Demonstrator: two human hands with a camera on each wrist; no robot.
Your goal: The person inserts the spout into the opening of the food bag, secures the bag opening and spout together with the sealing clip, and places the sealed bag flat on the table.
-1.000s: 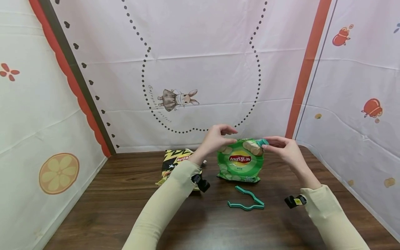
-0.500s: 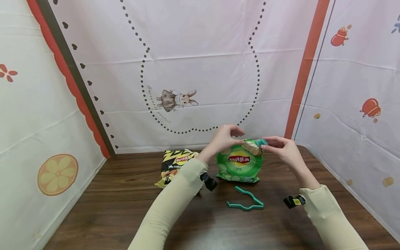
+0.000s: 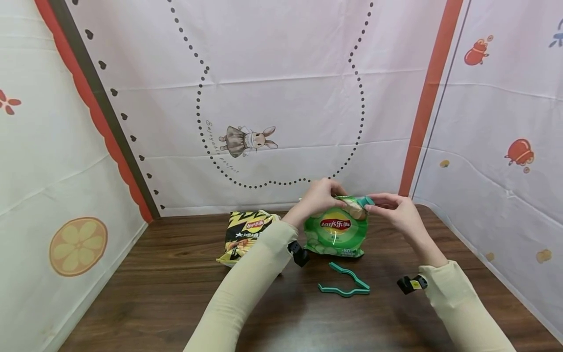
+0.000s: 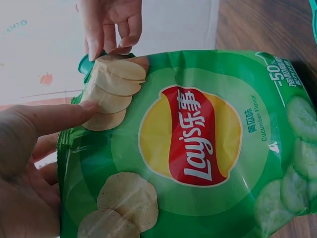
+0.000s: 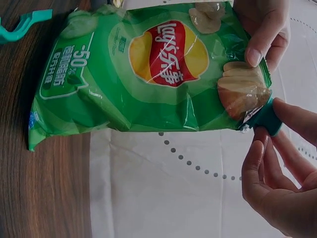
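Observation:
A green Lay's chip bag (image 3: 336, 239) stands upright on the table, its printed front facing me. My left hand (image 3: 320, 199) pinches the bag's top edge, the thumb (image 4: 74, 115) lying over the printed chips and the other fingers behind. At the bag's top right corner is a small teal plastic cap-like piece (image 5: 267, 119). My right hand (image 3: 398, 209) pinches this piece between thumb and fingers, and torn silvery film shows beside it in the right wrist view. In front of the bag, a teal V-shaped bag clip (image 3: 346, 294) lies with its two arms spread.
A black and yellow Lay's bag (image 3: 246, 234) lies to the left, partly hidden by my left sleeve (image 3: 250, 283). Behind the brown wooden table (image 3: 176, 288) hangs a white printed cloth (image 3: 281, 107), with more cloth along both sides.
My left hand has moved right along the top of the green bag, and its fingers have closed onto the edge. My right hand keeps its pinch on the teal piece.

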